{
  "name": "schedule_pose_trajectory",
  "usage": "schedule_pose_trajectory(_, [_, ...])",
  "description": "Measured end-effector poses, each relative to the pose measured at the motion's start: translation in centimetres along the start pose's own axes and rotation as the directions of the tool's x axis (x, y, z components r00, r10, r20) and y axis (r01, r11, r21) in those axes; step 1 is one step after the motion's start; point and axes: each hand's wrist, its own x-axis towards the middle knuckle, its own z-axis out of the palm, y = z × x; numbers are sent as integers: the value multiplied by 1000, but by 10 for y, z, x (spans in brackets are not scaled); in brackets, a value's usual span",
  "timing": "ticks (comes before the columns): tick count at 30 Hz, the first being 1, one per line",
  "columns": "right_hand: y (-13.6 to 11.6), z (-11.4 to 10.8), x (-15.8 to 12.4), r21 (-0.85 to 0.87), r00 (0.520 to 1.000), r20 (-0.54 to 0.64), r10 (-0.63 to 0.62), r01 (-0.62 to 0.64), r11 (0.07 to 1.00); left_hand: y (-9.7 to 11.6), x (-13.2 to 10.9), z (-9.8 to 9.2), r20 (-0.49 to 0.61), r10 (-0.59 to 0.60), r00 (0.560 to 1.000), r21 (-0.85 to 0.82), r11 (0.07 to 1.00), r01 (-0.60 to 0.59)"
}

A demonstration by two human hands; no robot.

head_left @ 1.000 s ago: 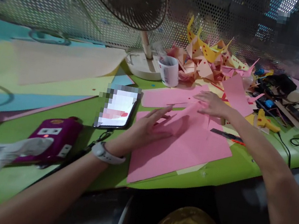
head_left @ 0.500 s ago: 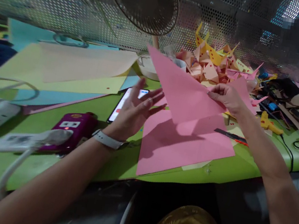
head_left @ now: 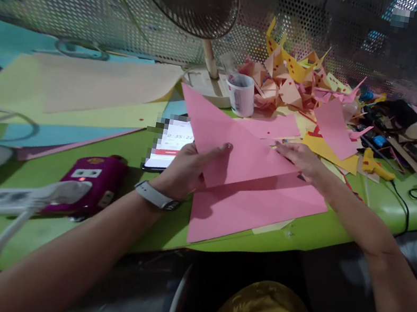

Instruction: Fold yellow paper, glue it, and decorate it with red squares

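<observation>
Between both hands is a pink paper sheet [head_left: 240,148], tilted, its pointed corner toward the upper left. My left hand [head_left: 186,169], wearing a pale-strapped watch, pinches the left part, thumb on top and fingers hidden underneath. At the right edge, my right hand [head_left: 301,160] is closed on the paper. Below lies a larger pink sheet [head_left: 250,214], flat on the green table [head_left: 310,241] and partly in shadow. A phone [head_left: 170,144] with a lit screen showing digits sits just left of the held paper.
A white mug [head_left: 241,96] stands by the fan's base [head_left: 201,82]. Behind are folded orange and yellow paper pieces [head_left: 287,76]. Large coloured sheets [head_left: 111,88] lie left, near a purple socket box [head_left: 94,181] and white power strip [head_left: 7,200]. A yellow glue gun [head_left: 377,165] lies right.
My left hand, open and empty before, has closed on the left part of the pink paper. My right hand has moved slightly left and down, lowering the paper.
</observation>
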Motion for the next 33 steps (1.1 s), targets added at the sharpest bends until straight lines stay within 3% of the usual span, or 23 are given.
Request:
schedule_pose_trajectory(4, [-7, -11, -8, 63, 996, 9, 92, -93, 994, 1, 2, -1, -32, 22, 999, -7, 1000, -22])
schedule_pose_trajectory(9, [-4, -14, -11, 33, 993, 100, 61, -65, 997, 1, 3, -2, -45, 7, 999, 40, 999, -5])
schedule_pose_trajectory(19, [3, -19, -6, 10, 967, 220, 130, -136, 991, 1, 7, -9, -87, -49, 995, 111, 992, 59])
schedule_pose_trajectory(27, [4, -18, -7, -32, 956, 256, 146, -143, 989, 5, 5, -8, -88, -60, 994, 117, 991, 70])
schedule_pose_trajectory(33, [-1, -27, -7, -103, 935, 309, 173, -148, 984, 4, 7, -10, -29, 5, 1000, 146, 989, -1])
